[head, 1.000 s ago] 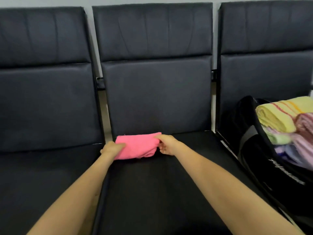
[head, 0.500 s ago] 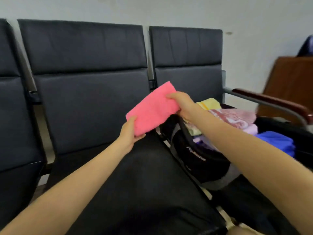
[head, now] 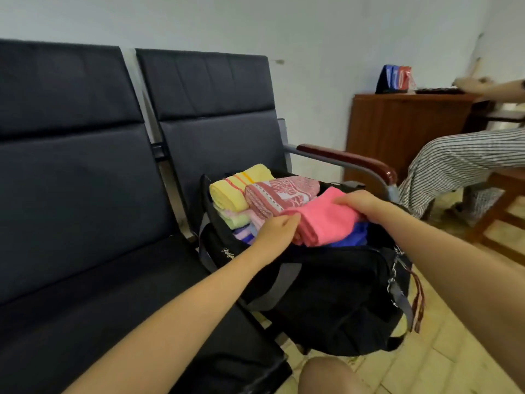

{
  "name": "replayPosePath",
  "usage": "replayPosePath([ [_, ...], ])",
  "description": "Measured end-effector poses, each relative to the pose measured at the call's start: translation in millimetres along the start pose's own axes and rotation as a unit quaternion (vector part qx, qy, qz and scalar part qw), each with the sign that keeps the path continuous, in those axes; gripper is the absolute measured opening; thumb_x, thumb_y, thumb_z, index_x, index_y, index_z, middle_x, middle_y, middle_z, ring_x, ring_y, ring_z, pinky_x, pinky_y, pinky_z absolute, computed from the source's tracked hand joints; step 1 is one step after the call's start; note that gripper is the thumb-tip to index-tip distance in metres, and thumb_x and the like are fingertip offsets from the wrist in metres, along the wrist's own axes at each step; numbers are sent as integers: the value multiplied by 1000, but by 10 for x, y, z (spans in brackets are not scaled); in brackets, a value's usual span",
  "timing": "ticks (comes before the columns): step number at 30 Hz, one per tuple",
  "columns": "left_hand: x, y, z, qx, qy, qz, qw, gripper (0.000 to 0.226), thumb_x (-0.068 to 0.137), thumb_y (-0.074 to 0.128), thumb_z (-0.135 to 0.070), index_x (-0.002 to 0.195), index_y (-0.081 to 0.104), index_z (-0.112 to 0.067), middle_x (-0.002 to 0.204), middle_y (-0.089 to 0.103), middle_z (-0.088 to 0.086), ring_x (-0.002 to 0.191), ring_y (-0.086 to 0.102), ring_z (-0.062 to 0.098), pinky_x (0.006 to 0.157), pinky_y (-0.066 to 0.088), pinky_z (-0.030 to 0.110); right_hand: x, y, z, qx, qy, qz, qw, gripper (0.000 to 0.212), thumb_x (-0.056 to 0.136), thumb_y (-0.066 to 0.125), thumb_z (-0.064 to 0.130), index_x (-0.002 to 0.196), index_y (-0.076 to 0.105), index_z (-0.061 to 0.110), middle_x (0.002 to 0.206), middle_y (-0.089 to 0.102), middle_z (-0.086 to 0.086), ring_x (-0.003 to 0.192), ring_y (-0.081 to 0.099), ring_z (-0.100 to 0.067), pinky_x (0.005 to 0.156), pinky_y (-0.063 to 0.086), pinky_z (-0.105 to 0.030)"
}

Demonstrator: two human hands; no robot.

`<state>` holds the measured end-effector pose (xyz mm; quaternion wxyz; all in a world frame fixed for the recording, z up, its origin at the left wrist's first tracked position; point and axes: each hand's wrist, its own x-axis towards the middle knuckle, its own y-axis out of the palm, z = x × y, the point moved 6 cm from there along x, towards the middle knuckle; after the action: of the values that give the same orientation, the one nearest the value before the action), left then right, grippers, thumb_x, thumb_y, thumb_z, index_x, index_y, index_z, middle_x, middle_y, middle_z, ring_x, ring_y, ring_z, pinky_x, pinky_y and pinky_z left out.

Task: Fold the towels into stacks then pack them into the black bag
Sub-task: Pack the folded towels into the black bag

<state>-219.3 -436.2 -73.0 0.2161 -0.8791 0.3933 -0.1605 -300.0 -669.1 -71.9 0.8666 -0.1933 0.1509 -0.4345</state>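
- Step in hand: packing. The folded pink towel [head: 324, 220] sat at the near right of the open black bag [head: 326, 297], on top of a blue towel [head: 352, 237].
- The left hand [head: 274, 233] gripped the towel's near left end; the right hand [head: 360, 204] was clamped over its far right end.
- 2 rolled towels, the yellow towel [head: 230, 191] and the patterned towel [head: 278, 194], lay just left of it.
- Next move, by judgement: press the towel level, then release both grips.

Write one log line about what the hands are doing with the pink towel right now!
step: packing | left hand: holds pink towel | right hand: holds pink towel | place: over blue towel in open black bag
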Motion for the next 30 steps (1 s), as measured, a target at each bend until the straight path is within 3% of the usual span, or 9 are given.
replayPosePath([
  [2, -33, 4, 204, 105, -5, 40, 994, 47, 102, 29, -44, 93, 63, -14, 91, 59, 5, 90, 53, 22, 74, 38, 31, 31, 45, -215, -48, -44, -38, 997, 39, 88, 68, 32, 115, 67, 4, 116, 66, -11, 104, 60, -27, 87, 47, -35],
  [6, -62, -83, 579, 357, 2, 132, 925, 52, 101, 18, -50, 109, 58, -17, 116, 60, 10, 101, 54, 26, 82, 42, 35, -50, 74, -103, -116, -125, -88, 981, 45, 87, 65, 39, 123, 63, 12, 123, 64, -10, 116, 57, -31, 94, 42, -37],
  [12, -50, -238, 570, 372, -15, 201, 906, 41, 95, 34, -56, 95, 64, -28, 96, 60, 0, 89, 57, 16, 78, 44, 30, -436, 113, 302, -306, -273, -226, 883, 36, 85, 55, 24, 119, 62, 14, 116, 60, -14, 111, 51, -34, 91, 40, -44],
  [15, -71, -298, 431, 329, -2, 208, 921, 38, 94, 47, -46, 62, 50, -28, 68, 45, -4, 64, 43, 11, 61, 33, 28, -722, 325, 434, -223, -384, -107, 890, 21, 87, 54, 20, 102, 67, 15, 93, 63, -2, 91, 55, -22, 83, 43, -35],
  [18, -172, -365, 231, 304, 40, 233, 923, 22, 95, 53, -37, 74, 55, -29, 73, 50, -12, 66, 47, 4, 64, 36, 22, -844, 608, 376, -281, -358, 70, 888, 15, 91, 58, 23, 102, 66, 19, 82, 58, 6, 78, 52, -15, 67, 38, -27],
  [21, -255, -539, -26, 243, 99, 208, 942, 14, 96, 55, -30, 101, 65, -21, 98, 61, -12, 90, 57, 1, 80, 45, 19, -809, 616, 359, -254, -305, 129, 909, 15, 92, 59, 25, 105, 67, 23, 86, 59, 9, 81, 51, -10, 68, 38, -19],
  [24, -246, -734, -327, 211, 190, 96, 954, 10, 96, 54, -25, 93, 63, -21, 92, 63, -8, 86, 56, 5, 78, 43, 21, -657, 473, 389, -213, -236, 172, 933, 21, 89, 64, 37, 102, 74, 25, 96, 67, 8, 91, 57, -11, 84, 45, -25],
  [27, -158, -754, -513, 216, 239, 19, 946, 15, 96, 54, -25, 105, 63, -18, 101, 63, -7, 93, 56, 7, 83, 43, 20, -478, 326, 364, -154, -181, 177, 955, 42, 64, 73, 58, 72, 70, 17, 72, 58, -2, 69, 50, -15, 69, 43, -34],
  [30, -96, -703, -607, 175, 260, -41, 949, 9, 96, 54, -23, 92, 60, -17, 87, 59, -6, 81, 54, 9, 74, 42, 23, -562, 311, 354, -132, -154, 182, 962, 37, 57, 71, 51, 66, 63, 16, 66, 53, -5, 63, 45, -17, 67, 40, -37],
])
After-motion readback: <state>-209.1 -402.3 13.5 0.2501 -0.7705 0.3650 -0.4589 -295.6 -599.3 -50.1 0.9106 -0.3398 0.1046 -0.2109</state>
